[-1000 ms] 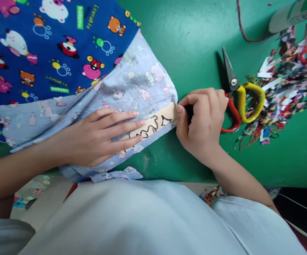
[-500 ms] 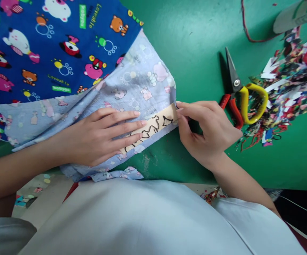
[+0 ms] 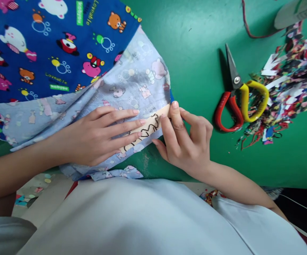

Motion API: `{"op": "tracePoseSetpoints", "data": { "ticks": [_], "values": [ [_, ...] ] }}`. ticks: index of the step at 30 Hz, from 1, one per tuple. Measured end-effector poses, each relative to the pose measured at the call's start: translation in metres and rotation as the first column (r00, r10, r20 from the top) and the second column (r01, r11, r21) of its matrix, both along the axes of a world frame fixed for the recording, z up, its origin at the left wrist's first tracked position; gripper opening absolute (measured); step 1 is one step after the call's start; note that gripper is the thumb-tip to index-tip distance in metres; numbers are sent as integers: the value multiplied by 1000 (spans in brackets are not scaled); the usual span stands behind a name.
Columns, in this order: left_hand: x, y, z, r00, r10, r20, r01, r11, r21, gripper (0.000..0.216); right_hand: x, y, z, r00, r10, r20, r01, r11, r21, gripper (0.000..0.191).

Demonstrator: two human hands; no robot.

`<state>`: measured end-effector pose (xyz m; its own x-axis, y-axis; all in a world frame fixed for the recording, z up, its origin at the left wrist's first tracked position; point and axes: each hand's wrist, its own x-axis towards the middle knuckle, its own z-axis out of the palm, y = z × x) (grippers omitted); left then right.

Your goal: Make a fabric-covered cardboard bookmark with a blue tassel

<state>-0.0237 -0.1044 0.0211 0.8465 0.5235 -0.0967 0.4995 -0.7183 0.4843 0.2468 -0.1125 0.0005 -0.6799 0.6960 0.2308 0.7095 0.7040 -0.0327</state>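
A blue printed cloth (image 3: 70, 46) with cartoon animals lies on a green table, and its paler reverse side (image 3: 132, 85) is turned up toward me. Along the near edge of that reverse side runs a cream strip (image 3: 149, 130) with black marker lines. My left hand (image 3: 102, 132) rests flat, fingers stretched out, across the cloth and part of the strip. At the strip's right end, my right hand (image 3: 185, 138) touches strip and cloth with its fingertips, fingers apart and thumb near the lower edge. A small fold of blue shows beside the index finger.
Scissors (image 3: 237, 90) with one red and one yellow handle lie right of my right hand. Beyond them is a heap of thread and fabric scraps (image 3: 288, 81). A pale cylinder (image 3: 296, 16) with dark red cord is at top right. A narrow cloth scrap (image 3: 118, 173) lies by the front edge.
My right hand has opened from a pinch on the strip's end and moved left onto it. The cloth's right edge has shifted slightly left. My left hand stays in place.
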Motion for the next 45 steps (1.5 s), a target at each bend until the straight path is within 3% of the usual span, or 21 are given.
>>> {"op": "tracePoseSetpoints", "data": {
  "ticks": [3,9,24,31,36,41,45],
  "values": [
    [0,0,1,1000,4,-9,-4,1000,-3,38,1,2,-1,999,21,30,-22,999,27,52],
    [1,-1,-1,1000,4,-4,-4,1000,4,39,12,18,-5,994,58,-94,-68,992,-109,49],
    [0,-1,0,1000,6,-22,-6,1000,-7,39,2,1,1,998,-10,-54,8,999,-40,48],
    [1,-1,-1,999,-8,-48,9,1000,24,40,5,9,2,984,24,-177,-20,999,24,41],
    [0,0,-2,996,-41,-75,47,996,79,42,12,20,-2,968,140,-209,-144,990,-4,33],
    [1,1,-2,998,-38,-59,43,996,80,41,27,43,-4,884,375,-281,-331,924,190,20],
    [0,1,-4,1000,-25,-19,27,995,98,39,39,58,3,955,276,-111,-260,956,134,31]
  ]
}}
